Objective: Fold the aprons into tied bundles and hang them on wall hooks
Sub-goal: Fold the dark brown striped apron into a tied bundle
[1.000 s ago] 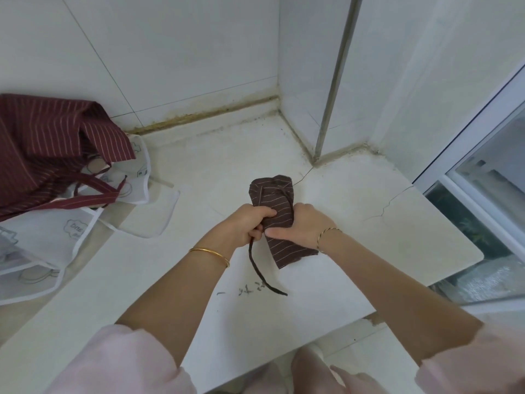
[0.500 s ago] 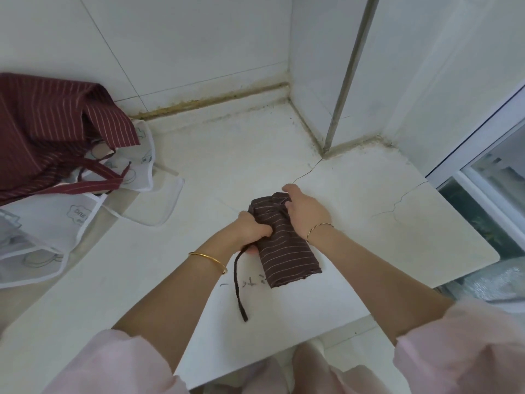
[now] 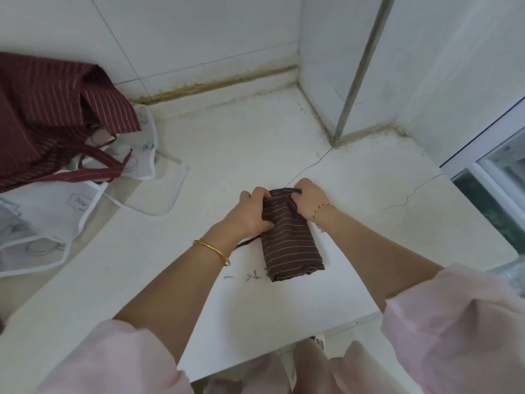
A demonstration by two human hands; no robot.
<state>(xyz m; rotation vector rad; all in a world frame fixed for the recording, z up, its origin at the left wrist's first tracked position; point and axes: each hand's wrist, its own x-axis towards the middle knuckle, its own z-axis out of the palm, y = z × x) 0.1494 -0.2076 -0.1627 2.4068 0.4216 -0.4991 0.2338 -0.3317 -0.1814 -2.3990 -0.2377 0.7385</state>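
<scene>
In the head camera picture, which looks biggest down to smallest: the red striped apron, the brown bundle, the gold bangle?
1. Red apron, though the frame edge cuts it off.
2. Brown bundle, held on the counter by both hands.
3. Gold bangle on the left wrist.

Surface: a white stone counter (image 3: 255,143), cracked, with a grimy seam where it meets the tiled wall.
Landmark: the brown striped bundle (image 3: 287,240), lying flat on the counter near its front edge.
Left of the bundle, far side: a maroon striped apron (image 3: 48,109) heaped on the counter.
Under and beside that apron: white-edged translucent aprons (image 3: 56,211) spread flat.
Just in front of the bundle: small dark scribbles (image 3: 252,275) on the stone.
</scene>
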